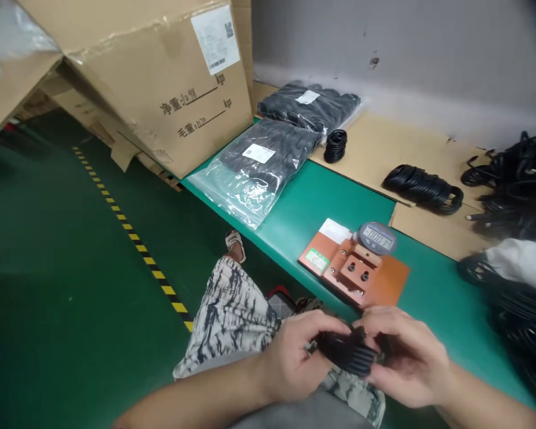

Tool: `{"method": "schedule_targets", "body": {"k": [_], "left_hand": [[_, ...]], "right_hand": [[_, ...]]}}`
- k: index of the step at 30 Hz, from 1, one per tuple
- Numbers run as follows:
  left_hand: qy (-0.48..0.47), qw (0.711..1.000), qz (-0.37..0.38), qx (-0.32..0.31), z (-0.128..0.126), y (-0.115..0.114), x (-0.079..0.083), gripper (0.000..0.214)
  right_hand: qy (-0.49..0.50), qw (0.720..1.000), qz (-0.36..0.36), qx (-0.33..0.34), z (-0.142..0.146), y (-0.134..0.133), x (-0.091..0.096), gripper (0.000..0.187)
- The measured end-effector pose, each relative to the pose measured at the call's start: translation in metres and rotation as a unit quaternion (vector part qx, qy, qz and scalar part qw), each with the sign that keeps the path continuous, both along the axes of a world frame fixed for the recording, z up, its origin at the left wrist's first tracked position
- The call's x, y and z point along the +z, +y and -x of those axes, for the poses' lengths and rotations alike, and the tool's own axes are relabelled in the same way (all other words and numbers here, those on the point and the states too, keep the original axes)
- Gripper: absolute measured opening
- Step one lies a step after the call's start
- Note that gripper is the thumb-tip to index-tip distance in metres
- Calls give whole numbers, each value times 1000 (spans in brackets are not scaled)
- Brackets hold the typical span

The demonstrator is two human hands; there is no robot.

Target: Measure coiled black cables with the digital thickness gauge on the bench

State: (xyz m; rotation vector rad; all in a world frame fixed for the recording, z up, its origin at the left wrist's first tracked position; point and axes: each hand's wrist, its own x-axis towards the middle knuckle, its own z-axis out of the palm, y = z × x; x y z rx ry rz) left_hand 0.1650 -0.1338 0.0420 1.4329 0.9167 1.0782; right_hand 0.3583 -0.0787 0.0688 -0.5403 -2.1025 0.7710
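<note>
1. Digital dial indicator (376, 238): smooth, grey, plastic-looking casing.
2. Fixture block (357, 275), just before the dial indicator: copper-toned metal with a satin sheen.
3. Surface (290, 229), beneath the dial indicator: smooth green covering, faintly glossy.
4. Coiled cable (349, 353), nearer the wearer than the dial indicator: black, rubbery-looking sheath, ridged by its turns.
5. Zip bag (268, 173), left of the dial indicator: clear, glossy, crinkled plastic.
6. Carton (147, 83), far left of the dial indicator: matt brown cardboard, smooth paper label (215, 39).
</note>
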Motion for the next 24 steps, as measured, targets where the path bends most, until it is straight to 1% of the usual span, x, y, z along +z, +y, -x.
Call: {"method": "schedule_targets", "body": {"k": [3, 5, 7, 10, 13, 15, 17, 20, 24], "left_hand": [[6, 1000, 2, 0, -2, -1, -2, 23], [-4, 1000, 13, -4, -4, -2, -2, 22], [-21, 999, 40, -18, -4, -2, -1, 21], [-94, 985, 134, -53, -6, -2, 1, 21], [-188, 950, 231, -93, -8, -1, 0, 22], [-216, 932, 270, -110, -9, -1, -1, 25], [-223, 924, 290, -114, -10, 0, -1, 29], [-226, 920, 303, -106, -10, 1, -2, 37], [-226, 921, 304, -95, -9, 2, -4, 43]], "right_hand": [[-13, 1000, -1, 1, 1, -1, 0, 17], [-16, 1000, 6, 19, 1, -1, 0, 15], [-14, 999, 26, 45, 1, 0, 1, 13], [-11, 993, 74, 87, 2, 2, 2, 12], [-9, 988, 105, 113, 2, 4, 4, 16], [-4, 987, 116, 114, 2, 5, 5, 18], [-1, 986, 126, 108, 1, 5, 5, 20], [-2, 986, 135, 96, -1, 5, 4, 20], [-3, 987, 151, 62, -5, 4, 0, 13]]}}
